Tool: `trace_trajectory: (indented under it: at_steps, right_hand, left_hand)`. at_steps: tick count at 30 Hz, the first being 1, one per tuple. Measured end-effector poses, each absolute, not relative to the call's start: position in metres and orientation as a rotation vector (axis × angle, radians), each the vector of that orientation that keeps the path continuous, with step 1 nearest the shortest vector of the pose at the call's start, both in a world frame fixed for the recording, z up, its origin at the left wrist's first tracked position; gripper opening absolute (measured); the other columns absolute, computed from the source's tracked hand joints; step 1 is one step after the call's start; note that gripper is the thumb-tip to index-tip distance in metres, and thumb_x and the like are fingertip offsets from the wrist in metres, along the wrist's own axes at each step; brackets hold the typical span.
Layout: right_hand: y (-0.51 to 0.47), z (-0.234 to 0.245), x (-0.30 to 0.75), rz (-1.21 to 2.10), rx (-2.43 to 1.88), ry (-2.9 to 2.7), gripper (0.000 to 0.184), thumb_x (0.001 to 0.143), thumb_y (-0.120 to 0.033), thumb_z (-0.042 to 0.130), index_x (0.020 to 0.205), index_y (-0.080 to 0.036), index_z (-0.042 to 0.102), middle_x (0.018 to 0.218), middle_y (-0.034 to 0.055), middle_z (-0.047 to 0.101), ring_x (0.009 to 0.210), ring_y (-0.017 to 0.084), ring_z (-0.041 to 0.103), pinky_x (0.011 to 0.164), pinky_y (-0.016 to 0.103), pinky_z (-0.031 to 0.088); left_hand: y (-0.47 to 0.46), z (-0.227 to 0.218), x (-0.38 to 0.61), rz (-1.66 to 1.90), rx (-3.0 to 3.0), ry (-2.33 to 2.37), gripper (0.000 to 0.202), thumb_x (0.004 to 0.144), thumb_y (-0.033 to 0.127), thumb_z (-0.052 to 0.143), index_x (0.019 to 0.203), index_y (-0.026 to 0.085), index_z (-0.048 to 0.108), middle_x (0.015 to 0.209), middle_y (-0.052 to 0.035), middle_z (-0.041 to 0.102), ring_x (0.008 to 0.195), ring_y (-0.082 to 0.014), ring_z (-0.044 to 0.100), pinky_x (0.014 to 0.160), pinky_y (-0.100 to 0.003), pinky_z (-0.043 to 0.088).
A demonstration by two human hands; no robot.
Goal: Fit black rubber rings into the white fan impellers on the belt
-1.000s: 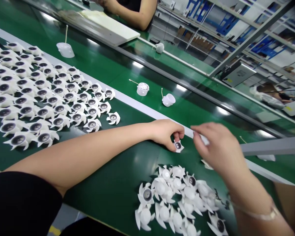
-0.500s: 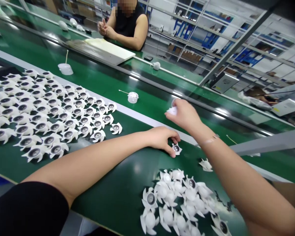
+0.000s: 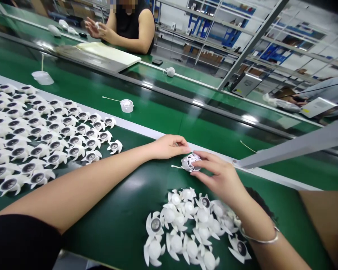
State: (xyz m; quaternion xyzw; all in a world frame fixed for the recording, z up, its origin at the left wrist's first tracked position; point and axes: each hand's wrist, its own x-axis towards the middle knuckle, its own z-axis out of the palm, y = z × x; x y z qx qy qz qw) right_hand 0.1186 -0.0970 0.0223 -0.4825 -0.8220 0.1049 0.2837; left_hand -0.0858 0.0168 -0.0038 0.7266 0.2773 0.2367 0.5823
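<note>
My right hand (image 3: pixel 219 174) grips a white round fan housing (image 3: pixel 189 163) with an openwork grille face, low over the green bench. A short white wire sticks out of the housing to the left. My left hand (image 3: pixel 171 146) is at the housing's upper left, its fingers curled and tips pinched together. Whatever lies between those fingertips is hidden. Below my hands is a loose pile of white fan blades (image 3: pixel 174 214), most with domed hubs up. To the left, many more fan blades (image 3: pixel 74 152) lie in rows with dark ring centres up.
On the green conveyor (image 3: pixel 157 112) beyond a pale rail stand a white housing (image 3: pixel 126 106) with a wire and another white cup-shaped part (image 3: pixel 43 78). A grey metal bar (image 3: pixel 293 144) slants in at right. Across the line a co-worker (image 3: pixel 129 30) sits with both hands raised.
My right hand has brought the white housing from over the conveyor down to my left hand. The fan blade by my left fingers no longer shows. The view has shifted right.
</note>
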Motion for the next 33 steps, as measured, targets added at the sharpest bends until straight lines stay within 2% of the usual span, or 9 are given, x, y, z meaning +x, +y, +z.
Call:
trace_trajectory:
  at_steps: [4, 12, 15, 18, 21, 23, 27, 30, 33]
  right_hand:
    - [-0.095, 0.013, 0.115, 0.325, -1.3, -2.183, 0.014, 0.087, -0.02, 0.068, 0.1, -0.023, 0.073, 0.122, 0.0086, 0.068, 0.111, 0.024, 0.066, 0.094, 0.04, 0.056]
    - [-0.092, 0.005, 0.115, 0.388, -1.315, -2.09, 0.017, 0.083, -0.018, 0.073, 0.099, -0.022, 0.074, 0.115, 0.0078, 0.069, 0.105, 0.022, 0.067, 0.091, 0.036, 0.056]
    - [-0.092, 0.011, 0.119, 0.446, -1.265, -2.138, 0.017, 0.081, -0.019, 0.075, 0.098, -0.022, 0.074, 0.113, 0.007, 0.069, 0.102, 0.021, 0.068, 0.089, 0.034, 0.056]
    - [-0.089, 0.017, 0.128, 0.52, -1.246, -2.286, 0.016, 0.082, -0.023, 0.074, 0.097, -0.024, 0.075, 0.114, 0.0056, 0.068, 0.1, 0.021, 0.067, 0.09, 0.034, 0.056]
    - [-0.08, 0.024, 0.144, 0.209, -1.46, -2.247, 0.032, 0.088, -0.018, 0.061, 0.118, -0.021, 0.069, 0.13, 0.012, 0.06, 0.114, 0.028, 0.062, 0.098, 0.046, 0.053]
    - [-0.078, 0.034, 0.159, -0.036, -1.587, -2.108, 0.044, 0.088, -0.016, 0.056, 0.132, -0.016, 0.06, 0.139, 0.0172, 0.053, 0.123, 0.033, 0.056, 0.1, 0.052, 0.05]
    - [-0.108, 0.063, 0.196, -0.153, -1.621, -1.895, 0.033, 0.089, -0.024, 0.059, 0.121, -0.017, 0.064, 0.116, 0.0111, 0.066, 0.103, 0.026, 0.065, 0.089, 0.042, 0.055]
    - [-0.159, 0.064, 0.22, -0.13, -1.704, -1.776, 0.017, 0.091, -0.026, 0.059, 0.104, -0.021, 0.068, 0.098, 0.0051, 0.07, 0.088, 0.02, 0.066, 0.079, 0.035, 0.055]
    - [-0.208, 0.037, 0.231, -0.03, -1.75, -1.789, 0.012, 0.093, -0.024, 0.057, 0.096, -0.021, 0.068, 0.094, 0.0049, 0.067, 0.087, 0.019, 0.063, 0.076, 0.033, 0.053]
  left_hand:
    - [0.018, -0.006, -0.082, 0.469, 1.726, 0.679, 0.039, 0.072, 0.047, 0.078, 0.093, 0.016, 0.068, 0.087, -0.0014, 0.066, 0.074, -0.0117, 0.058, 0.065, -0.023, 0.043]
    - [0.024, -0.001, -0.079, 0.367, 1.736, 0.646, 0.026, 0.08, 0.039, 0.071, 0.089, 0.015, 0.068, 0.087, -0.0032, 0.069, 0.082, -0.0149, 0.062, 0.074, -0.025, 0.047]
    - [0.025, -0.002, -0.082, 0.383, 1.728, 0.638, 0.031, 0.077, 0.042, 0.075, 0.094, 0.016, 0.067, 0.087, -0.0014, 0.067, 0.075, -0.0119, 0.059, 0.07, -0.023, 0.046]
    - [0.027, -0.004, -0.086, 0.543, 1.646, 0.706, 0.035, 0.08, 0.048, 0.072, 0.092, 0.016, 0.063, 0.072, 0.0026, 0.056, 0.06, -0.0073, 0.048, 0.055, -0.019, 0.038]
    - [0.031, -0.005, -0.089, 0.685, 1.405, 0.739, 0.039, 0.083, 0.054, 0.066, 0.091, 0.018, 0.056, 0.068, 0.0051, 0.047, 0.049, -0.0045, 0.035, 0.044, -0.017, 0.025]
    - [0.033, -0.004, -0.089, 0.699, 1.34, 0.737, 0.04, 0.082, 0.054, 0.067, 0.091, 0.018, 0.054, 0.071, 0.0047, 0.047, 0.049, -0.0041, 0.034, 0.043, -0.017, 0.025]
    - [0.024, 0.001, -0.089, 0.542, 1.67, 0.782, 0.033, 0.084, 0.048, 0.066, 0.092, 0.017, 0.058, 0.066, 0.0043, 0.048, 0.054, -0.0071, 0.042, 0.05, -0.019, 0.036]
    - [0.006, 0.009, -0.084, 0.416, 2.033, 0.737, 0.029, 0.086, 0.044, 0.066, 0.101, 0.019, 0.063, 0.085, -0.0015, 0.061, 0.066, -0.0107, 0.052, 0.059, -0.023, 0.043]
    - [-0.01, 0.02, -0.068, 0.297, 2.328, 0.572, 0.035, 0.089, 0.039, 0.063, 0.122, 0.026, 0.06, 0.125, -0.0067, 0.059, 0.102, -0.0195, 0.059, 0.086, -0.032, 0.051]
